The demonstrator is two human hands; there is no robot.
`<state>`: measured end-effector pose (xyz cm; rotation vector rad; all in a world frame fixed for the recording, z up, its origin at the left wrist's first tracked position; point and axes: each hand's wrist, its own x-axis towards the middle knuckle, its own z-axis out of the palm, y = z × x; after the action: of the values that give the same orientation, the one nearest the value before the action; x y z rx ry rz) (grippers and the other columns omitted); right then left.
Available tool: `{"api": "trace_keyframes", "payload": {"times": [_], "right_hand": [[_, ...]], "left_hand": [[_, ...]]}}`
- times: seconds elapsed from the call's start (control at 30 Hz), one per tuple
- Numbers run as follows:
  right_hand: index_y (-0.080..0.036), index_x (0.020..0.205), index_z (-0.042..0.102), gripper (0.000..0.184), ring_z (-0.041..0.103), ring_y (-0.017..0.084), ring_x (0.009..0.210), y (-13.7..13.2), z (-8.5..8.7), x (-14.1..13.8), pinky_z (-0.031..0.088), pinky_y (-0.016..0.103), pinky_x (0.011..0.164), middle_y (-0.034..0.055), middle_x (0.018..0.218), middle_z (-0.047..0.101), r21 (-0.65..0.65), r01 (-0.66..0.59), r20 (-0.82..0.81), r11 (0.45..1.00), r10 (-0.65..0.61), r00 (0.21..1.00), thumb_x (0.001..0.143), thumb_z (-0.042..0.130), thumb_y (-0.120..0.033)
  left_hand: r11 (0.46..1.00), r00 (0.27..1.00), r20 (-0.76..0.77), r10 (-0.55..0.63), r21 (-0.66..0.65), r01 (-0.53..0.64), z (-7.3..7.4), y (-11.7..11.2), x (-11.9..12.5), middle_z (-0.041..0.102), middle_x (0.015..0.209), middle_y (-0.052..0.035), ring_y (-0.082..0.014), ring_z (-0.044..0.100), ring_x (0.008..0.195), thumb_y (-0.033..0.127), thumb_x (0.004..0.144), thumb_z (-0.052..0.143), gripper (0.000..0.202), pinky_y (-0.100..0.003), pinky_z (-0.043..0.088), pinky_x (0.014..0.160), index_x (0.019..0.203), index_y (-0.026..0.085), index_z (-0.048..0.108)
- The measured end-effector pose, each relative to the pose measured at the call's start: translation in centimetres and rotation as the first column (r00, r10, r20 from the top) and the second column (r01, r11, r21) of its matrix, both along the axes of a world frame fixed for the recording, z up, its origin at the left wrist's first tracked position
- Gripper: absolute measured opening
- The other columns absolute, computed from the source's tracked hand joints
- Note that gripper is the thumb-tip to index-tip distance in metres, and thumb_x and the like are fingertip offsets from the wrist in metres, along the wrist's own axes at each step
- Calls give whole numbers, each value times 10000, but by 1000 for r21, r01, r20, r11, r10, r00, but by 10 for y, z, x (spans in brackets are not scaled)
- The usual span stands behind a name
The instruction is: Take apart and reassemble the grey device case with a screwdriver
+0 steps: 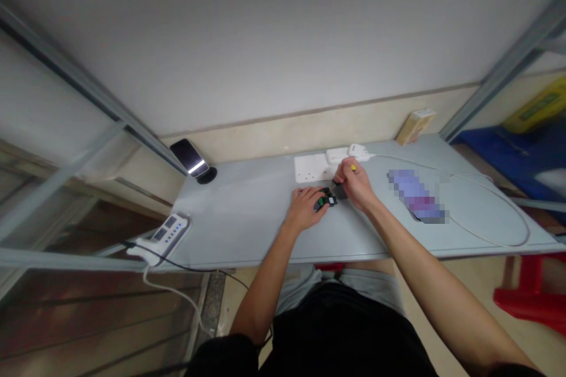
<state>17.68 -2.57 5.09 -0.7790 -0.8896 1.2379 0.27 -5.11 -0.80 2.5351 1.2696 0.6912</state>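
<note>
My left hand (304,210) rests on the table with its fingers curled over a small black device with a green circuit board (331,200), pressing it against the tabletop. Just to the right and slightly above it, my right hand (357,185) is closed in a fist-like grip around a slim tool with a yellow end (353,168). Most of that tool is hidden by the fingers, so its kind does not show. Behind both hands lies a white power strip (309,169) with a white plug (358,152) in its right part.
On the grey table (239,212) a pixelated flat phone-like object (415,197) lies to the right, beside a looping white cable (499,241). A phone on a stand (189,158), a white multi-port charger (165,235), a small box (414,126) and a red stool (530,294) surround the workspace.
</note>
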Motion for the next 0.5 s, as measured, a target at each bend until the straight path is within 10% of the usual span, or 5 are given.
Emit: {"api": "trace_keyframes", "payload": {"times": [0.27,0.5], "right_hand": [[-232,746,507,518,643,127,781,3,2,7,519,270,726,-11,895,666,-53,-35,-17,998,34,999,663,849,-612],[-244,718,449,504,317,92,449,4,2,3,355,232,457,-83,537,299,-2,-116,-35,993,116,993,804,693,-677]], "left_hand": [[1000,1000,-1,-8,26,8,-5,1,-1,646,1384,-45,-236,574,1268,365,972,596,202,-476,359,1097,1132,249,639],[1000,1000,17,9,2,-9,-3,1,1,659,1358,-61,-232,583,1258,356,955,624,282,-458,347,1102,1199,225,575]]}}
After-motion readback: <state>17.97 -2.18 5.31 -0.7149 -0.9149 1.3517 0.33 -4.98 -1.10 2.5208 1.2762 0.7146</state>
